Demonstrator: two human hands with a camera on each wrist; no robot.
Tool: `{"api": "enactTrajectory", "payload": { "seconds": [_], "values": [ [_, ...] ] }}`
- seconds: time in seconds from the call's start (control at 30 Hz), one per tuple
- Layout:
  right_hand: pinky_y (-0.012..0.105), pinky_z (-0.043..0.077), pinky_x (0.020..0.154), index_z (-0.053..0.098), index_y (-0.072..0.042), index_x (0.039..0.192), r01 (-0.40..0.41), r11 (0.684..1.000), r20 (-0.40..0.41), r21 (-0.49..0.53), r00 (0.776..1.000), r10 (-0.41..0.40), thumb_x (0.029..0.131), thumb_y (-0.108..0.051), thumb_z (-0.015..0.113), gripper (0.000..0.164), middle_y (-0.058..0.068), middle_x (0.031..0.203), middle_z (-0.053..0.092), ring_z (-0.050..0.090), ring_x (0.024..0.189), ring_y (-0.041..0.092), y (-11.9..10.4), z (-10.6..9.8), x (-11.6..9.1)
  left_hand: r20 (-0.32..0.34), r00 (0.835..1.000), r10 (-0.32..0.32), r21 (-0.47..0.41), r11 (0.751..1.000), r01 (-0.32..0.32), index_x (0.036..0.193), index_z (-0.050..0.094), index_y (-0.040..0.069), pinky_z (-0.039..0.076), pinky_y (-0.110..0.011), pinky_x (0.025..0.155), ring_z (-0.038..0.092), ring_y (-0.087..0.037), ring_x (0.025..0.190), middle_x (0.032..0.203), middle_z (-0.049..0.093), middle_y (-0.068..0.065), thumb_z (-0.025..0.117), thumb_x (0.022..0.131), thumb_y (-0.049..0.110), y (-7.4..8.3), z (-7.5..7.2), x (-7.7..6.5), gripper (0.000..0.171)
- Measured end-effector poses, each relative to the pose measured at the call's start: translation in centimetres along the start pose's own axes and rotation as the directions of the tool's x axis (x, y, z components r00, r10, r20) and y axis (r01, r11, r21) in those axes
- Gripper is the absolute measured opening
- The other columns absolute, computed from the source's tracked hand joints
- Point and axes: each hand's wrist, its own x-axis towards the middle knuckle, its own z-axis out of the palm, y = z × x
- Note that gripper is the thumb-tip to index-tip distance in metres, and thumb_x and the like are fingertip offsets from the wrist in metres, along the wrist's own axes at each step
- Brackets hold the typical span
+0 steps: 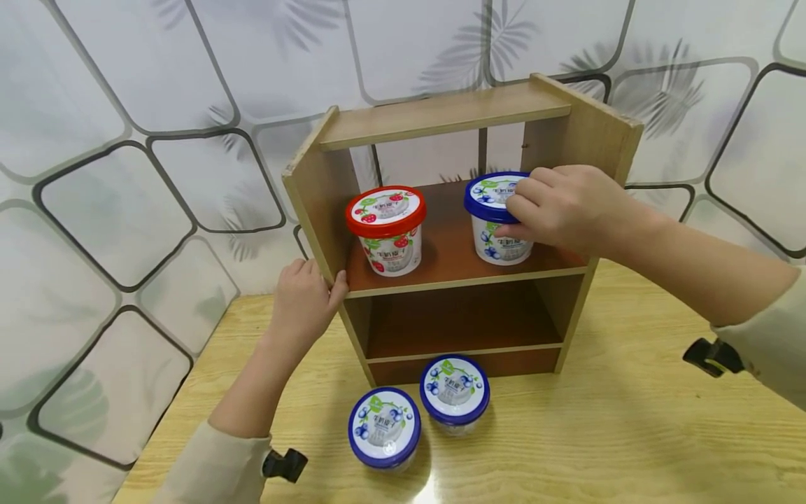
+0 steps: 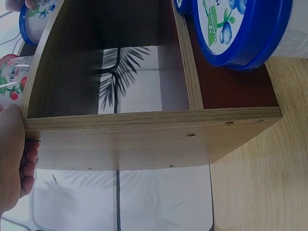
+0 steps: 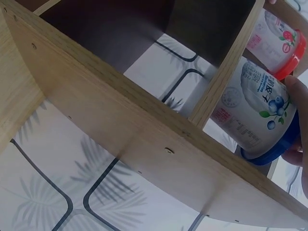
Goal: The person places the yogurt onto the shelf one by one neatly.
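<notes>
My right hand (image 1: 567, 210) grips a blue-lidded tub (image 1: 502, 241) with blueberry pictures, on the upper shelf of a small wooden shelf unit (image 1: 453, 283). In the right wrist view the same blueberry tub (image 3: 255, 110) has fingers at its lid. My left hand (image 1: 305, 297) holds the front edge of the unit's left side panel, thumb on the inner side, as the left wrist view shows with the panel (image 2: 120, 139). A red-lidded tub (image 1: 387, 231) with strawberry pictures stands on the upper shelf, left of the blueberry tub.
Two more blue-lidded tubs, a nearer one (image 1: 385, 428) and another (image 1: 455, 394), stand on the wooden table (image 1: 598, 434) before the unit. The lower compartment (image 1: 466, 318) lies under the upper shelf. A patterned wall covering (image 1: 208, 84) is behind.
</notes>
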Motion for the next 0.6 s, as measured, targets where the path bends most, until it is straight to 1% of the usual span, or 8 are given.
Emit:
{"api": "enactTrajectory", "payload": {
  "seconds": [0.13,0.23,0.33,0.5,0.6],
  "values": [
    [0.032,0.038,0.04,0.049,0.0,0.069,-0.001,1.0,-0.055,-0.012,0.998,0.001,0.1,-0.041,0.039,0.052,0.009,0.059,0.049,0.044,0.048,0.023,-0.1,-0.2,0.1,0.002,1.0,-0.002,0.0,1.0,0.002,0.069,0.051,-0.001,0.041,-0.041,0.057,0.049,-0.032,0.059,0.058,0.051,-0.013,0.055,0.088,0.021,0.0,0.0,0.1,0.029],
    [0.03,0.032,0.038,0.046,-0.001,0.066,0.015,1.0,-0.118,-0.025,0.993,-0.018,0.099,-0.041,0.042,0.052,0.007,0.057,0.047,0.039,0.046,0.02,-0.2,-0.4,0.3,-0.002,1.0,-0.005,-0.004,1.0,0.005,0.07,0.052,-0.001,0.04,-0.041,0.057,0.049,-0.032,0.059,0.058,0.051,-0.013,0.056,0.087,0.021,0.0,0.1,0.1,0.028],
    [0.029,0.028,0.038,0.044,-0.002,0.065,0.031,0.998,-0.156,-0.05,0.987,-0.038,0.098,-0.041,0.043,0.051,0.007,0.056,0.047,0.038,0.045,0.019,-0.3,-0.7,0.5,-0.002,1.0,-0.003,-0.007,1.0,0.003,0.071,0.052,-0.002,0.041,-0.042,0.056,0.049,-0.032,0.059,0.058,0.052,-0.014,0.056,0.087,0.02,0.0,0.1,0.1,0.027],
    [0.029,0.029,0.039,0.044,-0.003,0.064,0.045,0.996,-0.169,-0.077,0.984,-0.058,0.098,-0.038,0.044,0.049,0.006,0.054,0.047,0.042,0.044,0.02,-0.8,-1.3,0.8,0.007,1.0,-0.003,-0.004,1.0,0.003,0.074,0.054,-0.002,0.041,-0.042,0.057,0.05,-0.032,0.06,0.061,0.056,-0.015,0.053,0.088,0.02,0.0,0.1,0.1,0.027],
    [0.028,0.027,0.039,0.045,-0.004,0.064,0.056,0.995,-0.167,-0.077,0.984,-0.068,0.099,-0.036,0.045,0.047,0.005,0.054,0.043,0.039,0.043,0.019,-1.4,-1.6,0.8,0.013,1.0,-0.002,-0.003,1.0,0.002,0.073,0.054,-0.002,0.041,-0.041,0.057,0.05,-0.032,0.06,0.061,0.055,-0.015,0.053,0.089,0.02,0.1,0.0,0.0,0.027]
  ]
}}
